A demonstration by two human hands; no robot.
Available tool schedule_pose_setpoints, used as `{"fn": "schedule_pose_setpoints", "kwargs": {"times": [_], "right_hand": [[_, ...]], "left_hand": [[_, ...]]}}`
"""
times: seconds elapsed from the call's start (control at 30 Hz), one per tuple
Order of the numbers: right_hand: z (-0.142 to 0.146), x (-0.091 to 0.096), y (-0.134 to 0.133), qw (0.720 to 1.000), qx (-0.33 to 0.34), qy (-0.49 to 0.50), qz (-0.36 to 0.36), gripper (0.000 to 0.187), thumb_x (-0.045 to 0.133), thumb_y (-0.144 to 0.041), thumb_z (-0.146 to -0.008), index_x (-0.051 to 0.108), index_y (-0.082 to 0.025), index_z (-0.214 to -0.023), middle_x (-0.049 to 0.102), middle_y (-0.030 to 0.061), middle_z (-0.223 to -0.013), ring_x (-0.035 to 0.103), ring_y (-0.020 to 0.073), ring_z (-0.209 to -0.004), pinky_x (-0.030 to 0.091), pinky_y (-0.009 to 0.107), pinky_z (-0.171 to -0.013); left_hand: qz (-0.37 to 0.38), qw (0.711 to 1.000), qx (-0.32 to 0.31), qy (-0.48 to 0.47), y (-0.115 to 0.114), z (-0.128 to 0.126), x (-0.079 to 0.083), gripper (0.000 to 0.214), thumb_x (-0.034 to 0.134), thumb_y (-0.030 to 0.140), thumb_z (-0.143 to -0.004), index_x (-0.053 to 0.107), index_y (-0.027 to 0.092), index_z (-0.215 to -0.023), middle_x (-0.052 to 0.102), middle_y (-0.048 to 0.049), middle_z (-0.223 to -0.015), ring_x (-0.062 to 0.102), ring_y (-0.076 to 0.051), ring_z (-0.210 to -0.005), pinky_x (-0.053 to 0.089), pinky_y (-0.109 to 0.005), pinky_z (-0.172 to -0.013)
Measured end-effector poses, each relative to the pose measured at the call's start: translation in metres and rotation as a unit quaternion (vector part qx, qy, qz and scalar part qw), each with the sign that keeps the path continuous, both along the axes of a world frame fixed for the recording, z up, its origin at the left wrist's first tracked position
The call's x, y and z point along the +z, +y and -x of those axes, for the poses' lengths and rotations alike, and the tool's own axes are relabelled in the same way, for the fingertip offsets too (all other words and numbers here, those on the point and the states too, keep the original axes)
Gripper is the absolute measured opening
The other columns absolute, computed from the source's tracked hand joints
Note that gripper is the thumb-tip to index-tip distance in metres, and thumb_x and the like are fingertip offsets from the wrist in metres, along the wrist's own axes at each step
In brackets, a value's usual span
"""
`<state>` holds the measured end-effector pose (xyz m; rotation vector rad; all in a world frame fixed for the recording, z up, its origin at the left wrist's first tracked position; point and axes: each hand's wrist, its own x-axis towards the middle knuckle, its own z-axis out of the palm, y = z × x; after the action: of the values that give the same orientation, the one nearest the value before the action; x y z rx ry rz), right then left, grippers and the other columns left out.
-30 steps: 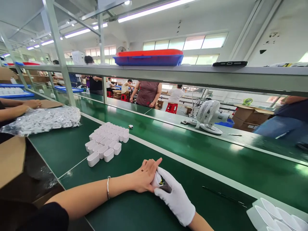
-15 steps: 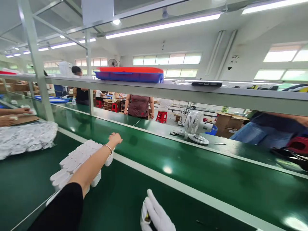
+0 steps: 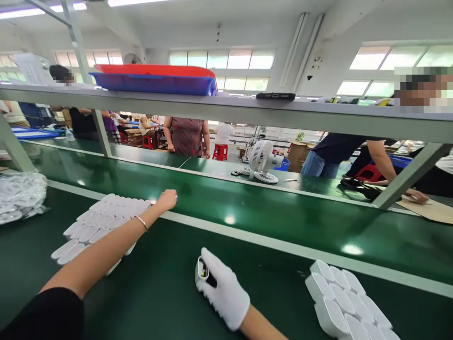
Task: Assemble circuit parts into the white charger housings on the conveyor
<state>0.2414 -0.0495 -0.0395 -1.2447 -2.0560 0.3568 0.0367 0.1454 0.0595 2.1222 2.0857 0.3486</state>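
Observation:
My bare left hand (image 3: 167, 199), with a bracelet at the wrist, reaches to the far right corner of a block of white oval casings (image 3: 106, 215). Its fingers are curled down, and whatever lies under them is hidden. My right hand (image 3: 222, 289) wears a white glove and is closed around a single white oval casing (image 3: 198, 274) just over the green bench. That casing's open end faces left and shows something dark and yellow inside. To the right stands a second block of white oval casings (image 3: 348, 300).
A green conveyor belt (image 3: 212, 200) runs beyond the pale strip. Clear plastic bags (image 3: 21, 196) lie at left. On the overhead shelf sit red and blue trays (image 3: 155, 82) and a black phone (image 3: 275, 96). Across stand a white fan (image 3: 262, 158) and a person's hand (image 3: 417, 196) on cardboard.
The view has turned right and downward, bringing the right-hand block of casings into sight. My left fingers are more curled. The right hand still holds its casing.

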Motion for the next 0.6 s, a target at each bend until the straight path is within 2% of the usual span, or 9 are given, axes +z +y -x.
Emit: {"fn": "schedule_pose_setpoints", "kwargs": {"times": [0.07, 0.17, 0.23, 0.3, 0.37, 0.43, 0.53, 0.6], "right_hand": [[0.001, 0.001, 0.002, 0.998, -0.009, 0.048, 0.031, 0.076, 0.061, -0.015, -0.066, 0.037, -0.023, -0.138, 0.064, 0.0084, -0.115, 0.062, 0.0235, -0.103, 0.049, 0.036, -0.090], [0.003, 0.002, 0.006, 0.995, -0.024, 0.074, 0.060, 0.073, 0.064, -0.017, -0.063, 0.045, -0.023, -0.133, 0.066, 0.0064, -0.103, 0.063, 0.0218, -0.094, 0.050, 0.036, -0.085], [0.005, 0.004, 0.006, 0.995, -0.039, 0.071, 0.066, 0.067, 0.068, -0.020, -0.059, 0.052, -0.024, -0.125, 0.064, 0.0058, -0.103, 0.062, 0.0217, -0.094, 0.049, 0.036, -0.085], [0.007, 0.007, 0.006, 0.994, -0.060, 0.059, 0.076, 0.061, 0.072, -0.022, -0.055, 0.058, -0.023, -0.115, 0.062, 0.0056, -0.102, 0.061, 0.0219, -0.092, 0.049, 0.036, -0.083], [0.010, 0.011, 0.004, 0.991, -0.079, 0.047, 0.093, 0.054, 0.074, -0.022, -0.053, 0.062, -0.021, -0.106, 0.062, 0.0053, -0.099, 0.061, 0.0213, -0.089, 0.049, 0.035, -0.081], [0.010, 0.017, 0.003, 0.989, -0.077, 0.028, 0.120, 0.045, 0.072, -0.018, -0.057, 0.063, -0.022, -0.101, 0.063, 0.0042, -0.096, 0.062, 0.0200, -0.087, 0.049, 0.032, -0.079], [-0.003, 0.040, 0.000, 0.982, -0.056, -0.074, 0.162, 0.035, 0.064, -0.015, -0.066, 0.066, -0.025, -0.099, 0.065, 0.0039, -0.093, 0.063, 0.0206, -0.086, 0.048, 0.031, -0.075], [-0.024, 0.063, -0.002, 0.965, -0.114, -0.177, 0.159, 0.032, 0.057, -0.012, -0.071, 0.067, -0.025, -0.099, 0.066, 0.0074, -0.097, 0.064, 0.0242, -0.086, 0.048, 0.036, -0.074]], "left_hand": [[0.022, 0.998, -0.059, 0.004, -0.040, -0.013, -0.014, 0.027, 0.054, 0.025, -0.089, 0.055, 0.016, -0.114, 0.056, -0.0089, -0.118, 0.056, -0.023, -0.104, 0.047, -0.043, -0.088], [0.049, 0.991, -0.122, 0.004, -0.105, -0.024, -0.036, 0.032, 0.056, 0.013, -0.082, 0.059, 0.017, -0.114, 0.058, -0.0110, -0.117, 0.054, -0.025, -0.110, 0.040, -0.037, -0.096], [0.041, 0.989, -0.142, 0.003, -0.141, -0.026, -0.047, 0.048, 0.053, 0.007, -0.078, 0.051, 0.017, -0.125, 0.047, -0.0143, -0.133, 0.042, -0.030, -0.123, 0.033, -0.043, -0.102], [0.020, 0.981, -0.188, -0.034, -0.164, -0.028, -0.057, 0.068, 0.050, 0.001, -0.072, 0.037, 0.018, -0.136, 0.031, -0.0140, -0.145, 0.027, -0.031, -0.132, 0.024, -0.051, -0.106], [0.019, 0.959, -0.256, -0.122, -0.177, -0.031, -0.065, 0.082, 0.051, 0.001, -0.066, 0.026, 0.018, -0.142, 0.032, -0.0137, -0.145, 0.027, -0.029, -0.132, 0.021, -0.049, -0.108], [0.035, 0.928, -0.295, -0.225, -0.182, -0.037, -0.073, 0.087, 0.055, 0.007, -0.065, 0.020, 0.015, -0.144, 0.043, -0.0137, -0.137, 0.037, -0.027, -0.126, 0.025, -0.044, -0.108], [0.066, 0.898, -0.274, -0.337, -0.183, -0.045, -0.081, 0.084, 0.059, 0.017, -0.069, 0.021, 0.015, -0.144, 0.058, -0.0108, -0.120, 0.053, -0.024, -0.109, 0.037, -0.040, -0.101], [0.085, 0.888, -0.252, -0.375, -0.182, -0.048, -0.083, 0.075, 0.059, 0.020, -0.072, 0.029, 0.017, -0.141, 0.062, -0.0083, -0.112, 0.058, -0.022, -0.100, 0.042, -0.039, -0.096]]}}
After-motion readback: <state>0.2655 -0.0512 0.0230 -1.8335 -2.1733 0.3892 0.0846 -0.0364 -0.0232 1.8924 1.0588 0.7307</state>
